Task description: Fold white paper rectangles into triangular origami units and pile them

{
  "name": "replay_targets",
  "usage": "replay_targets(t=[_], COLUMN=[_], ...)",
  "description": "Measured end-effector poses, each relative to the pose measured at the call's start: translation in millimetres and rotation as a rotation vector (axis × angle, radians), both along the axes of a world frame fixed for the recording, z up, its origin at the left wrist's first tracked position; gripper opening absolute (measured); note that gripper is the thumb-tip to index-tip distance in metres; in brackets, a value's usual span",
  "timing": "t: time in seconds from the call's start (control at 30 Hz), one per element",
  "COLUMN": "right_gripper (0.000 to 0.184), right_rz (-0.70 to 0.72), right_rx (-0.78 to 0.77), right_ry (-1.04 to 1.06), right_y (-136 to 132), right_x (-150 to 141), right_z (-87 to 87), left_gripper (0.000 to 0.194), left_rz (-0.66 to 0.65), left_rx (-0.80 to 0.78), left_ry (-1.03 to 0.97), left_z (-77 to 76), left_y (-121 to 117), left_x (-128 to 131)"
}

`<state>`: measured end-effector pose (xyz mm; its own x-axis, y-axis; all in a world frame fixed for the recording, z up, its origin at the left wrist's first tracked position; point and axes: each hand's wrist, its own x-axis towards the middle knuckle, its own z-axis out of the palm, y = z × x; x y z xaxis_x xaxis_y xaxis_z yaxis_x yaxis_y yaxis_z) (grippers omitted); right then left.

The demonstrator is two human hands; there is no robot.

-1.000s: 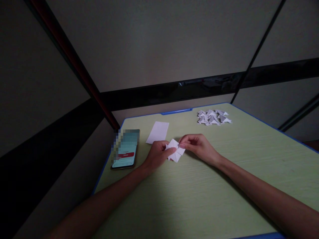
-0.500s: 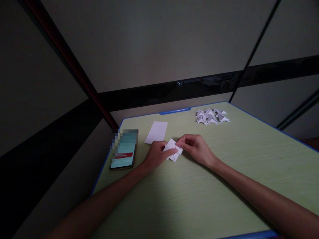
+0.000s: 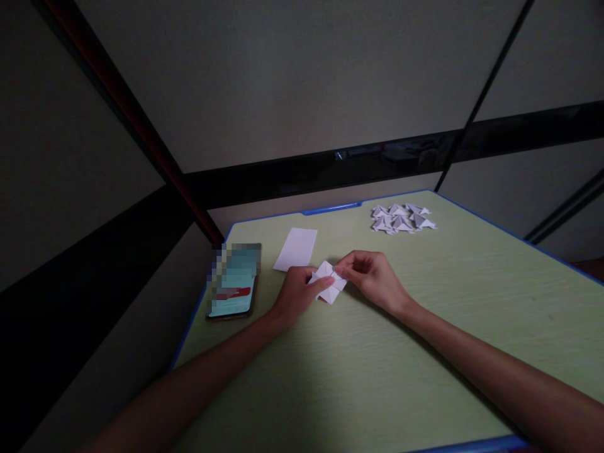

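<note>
A small white folded paper piece (image 3: 329,282) lies on the pale green table (image 3: 425,352), a little left of centre. My left hand (image 3: 296,294) presses on its left side with thumb and forefinger closed on an edge. My right hand (image 3: 372,277) pinches its right corner between thumb and fingertips. Both hands rest low on the tabletop.
A blank white sheet (image 3: 296,249) lies just behind my left hand. A phone with a lit screen (image 3: 233,281) sits near the table's left edge. A pile of several finished folded paper pieces (image 3: 401,219) lies at the far right. Walls stand close behind the blue-rimmed table.
My hands and the paper have stayed in nearly the same place. The fingers shifted slightly on the paper's folds, and the view drifted a little.
</note>
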<state>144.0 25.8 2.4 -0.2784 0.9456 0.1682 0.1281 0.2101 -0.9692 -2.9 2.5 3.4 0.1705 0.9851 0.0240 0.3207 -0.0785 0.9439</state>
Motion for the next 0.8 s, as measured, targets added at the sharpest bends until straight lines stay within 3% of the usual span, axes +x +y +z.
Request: replay_targets(t=[0.4, 0.57, 0.8], right_gripper=[0.022, 0.027, 0.029], right_rz=[0.092, 0.235, 0.309], right_rx=[-0.098, -0.135, -0.144], right_ry=[0.083, 0.038, -0.003], right_y=[4.7, 5.7, 4.4], right_x=[2.1, 2.4, 4.6], right_z=[0.4, 1.4, 2.7], left_gripper=[0.023, 0.021, 0.022], left_rz=[0.069, 0.031, -0.023], left_rx=[-0.016, -0.038, -0.066], left_ry=[-0.028, -0.084, -0.067], left_z=[0.4, 4.5, 8.4], left_y=[-0.4, -1.6, -2.7], left_x=[-0.3, -0.5, -0.9])
